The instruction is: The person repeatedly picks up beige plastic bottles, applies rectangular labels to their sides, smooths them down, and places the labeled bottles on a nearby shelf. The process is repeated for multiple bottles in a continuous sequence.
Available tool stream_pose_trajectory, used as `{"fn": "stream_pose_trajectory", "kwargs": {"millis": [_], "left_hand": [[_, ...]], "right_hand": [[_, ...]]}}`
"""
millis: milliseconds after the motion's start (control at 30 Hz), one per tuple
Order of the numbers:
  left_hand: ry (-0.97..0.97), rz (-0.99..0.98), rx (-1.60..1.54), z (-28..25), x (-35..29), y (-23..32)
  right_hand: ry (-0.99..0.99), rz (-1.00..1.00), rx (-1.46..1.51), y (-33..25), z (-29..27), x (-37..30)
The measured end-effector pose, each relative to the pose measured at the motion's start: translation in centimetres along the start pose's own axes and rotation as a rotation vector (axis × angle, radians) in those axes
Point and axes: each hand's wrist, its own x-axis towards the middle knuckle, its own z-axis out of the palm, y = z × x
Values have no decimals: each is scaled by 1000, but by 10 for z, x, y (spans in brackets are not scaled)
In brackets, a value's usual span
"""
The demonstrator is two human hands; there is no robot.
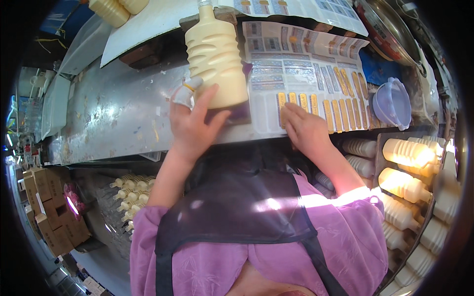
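Observation:
A cream-coloured bottle (215,59) with slanted wavy grooves lies on its side, its neck pointing away from me and its base toward me. My left hand (193,126) is beside its base, thumb and index finger apart, the index finger against the bottle's left side. White cloth (184,92) tied with a yellow band sits at that hand's other fingers, apparently around them. My right hand (307,126) is over a sheet of labels (264,111), with its fingers together at the leftmost gold label (282,106) in the front row. The fingertips partly cover that label.
A metal worktop (123,108) stretches to the left. A lilac plastic basket (392,103) stands right of the sheet, with a large metal bowl (390,29) behind. Crates of pale bottles (397,212) stand low at right; more bottles (131,195) and cardboard boxes (52,212) are low at left.

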Motion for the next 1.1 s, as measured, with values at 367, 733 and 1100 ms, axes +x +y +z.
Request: {"fn": "stream_pose_trajectory", "kwargs": {"millis": [367,733,1100], "left_hand": [[49,92,-59,3,1,8],[65,120,-108,-3,-15,16],[92,49,-274,8,-11,21]], "right_hand": [[-28,101,1,-11,3,19],[-387,32,-194,-32,19,48],[-353,-158,-160,-42,20,2]]}}
